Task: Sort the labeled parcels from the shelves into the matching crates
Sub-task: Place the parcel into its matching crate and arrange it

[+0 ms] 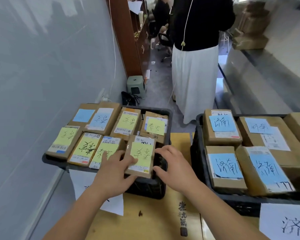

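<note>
The head view looks down on two black plastic crates standing on a pale wooden tabletop point(145, 222). The left black crate point(48, 160) is packed with brown cardboard parcels carrying mostly yellow handwritten notes, though two at its far left wear blue ones; the right black crate point(199, 153) holds larger cardboard parcels with blue notes.

The parcel in hand is a small flat brown cardboard parcel with a yellow note point(141, 157), sitting at the near right corner of the left crate. It rests tilted, partly raised above its neighbours and the crate rim, and its long axis runs away from the person, roughly front to back.

The left hand point(114, 172) touches the parcel's left edge, thumb lying across the lower corner of the yellow note, fingers spread and fairly straight over the adjoining parcel. The right hand point(175, 168) sits just to the parcel's right, fingers loosely extended toward its right edge; whether they actually touch it I cannot tell. Neither hand is wrapped around it.

So the parcel lies between the two hands, and the left hand is the nearer. By my judgement it is being settled into this crate, which the matching yellow notes suggest is the correct one; pressing it flat seems the remaining step.
</note>
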The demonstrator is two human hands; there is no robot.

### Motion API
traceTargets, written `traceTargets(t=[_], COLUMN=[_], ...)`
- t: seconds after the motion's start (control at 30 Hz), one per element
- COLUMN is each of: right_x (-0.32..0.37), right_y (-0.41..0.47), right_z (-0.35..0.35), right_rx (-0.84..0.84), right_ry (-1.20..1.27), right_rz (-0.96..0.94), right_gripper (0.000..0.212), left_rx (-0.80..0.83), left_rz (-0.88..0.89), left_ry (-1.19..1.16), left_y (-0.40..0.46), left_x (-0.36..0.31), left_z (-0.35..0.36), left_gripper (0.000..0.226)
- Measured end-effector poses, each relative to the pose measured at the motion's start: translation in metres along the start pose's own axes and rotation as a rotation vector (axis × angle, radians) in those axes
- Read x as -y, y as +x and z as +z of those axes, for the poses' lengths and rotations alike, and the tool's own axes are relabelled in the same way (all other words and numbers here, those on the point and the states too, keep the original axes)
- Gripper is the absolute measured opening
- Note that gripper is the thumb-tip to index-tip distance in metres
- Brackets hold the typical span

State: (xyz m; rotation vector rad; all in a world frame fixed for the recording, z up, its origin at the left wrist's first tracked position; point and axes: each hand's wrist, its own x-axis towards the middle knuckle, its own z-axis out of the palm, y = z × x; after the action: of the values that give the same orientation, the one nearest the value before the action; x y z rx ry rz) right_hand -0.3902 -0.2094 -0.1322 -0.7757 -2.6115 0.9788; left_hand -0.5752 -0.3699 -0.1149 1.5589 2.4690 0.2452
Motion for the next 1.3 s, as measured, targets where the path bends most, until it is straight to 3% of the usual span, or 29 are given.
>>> traceTargets(t=[0.17,0.43,0.77,1.0,1.3], right_x=[0.007,0.030,0.088,0.104,0.102], right_y=[-0.010,-0.050,-0.130,-0.213,-0.350], right_z=[-0.003,-0.010,0.005,0.003,-0.017], right_rx=[-0.006,-0.066,-0.151,-0.225,-0.339], right_ry=[-0.030,-0.157,-0.338,-0.406,-0.458], right_rz=[0.002,0.107,0.411,0.626,0.846], right_gripper=[0.059,0.059,0.068,0.075,0.077], left_rx=[-0.109,-0.056,-0.020,0.037,0.038], left_rz=[-0.011,-0.017,0.344,0.544,0.813], left_ry=[0.134,0.222,0.166,0.115,0.170], left_y=[0.004,0.007,-0.035,-0.081,-0.150], left_x=[-0.008,-0.007,-0.008,-0.057,-0.168], left_z=[0.008,0.002,-0.001,-0.003,0.015], left_gripper=[0.036,0.031,0.085,0.081,0.079])
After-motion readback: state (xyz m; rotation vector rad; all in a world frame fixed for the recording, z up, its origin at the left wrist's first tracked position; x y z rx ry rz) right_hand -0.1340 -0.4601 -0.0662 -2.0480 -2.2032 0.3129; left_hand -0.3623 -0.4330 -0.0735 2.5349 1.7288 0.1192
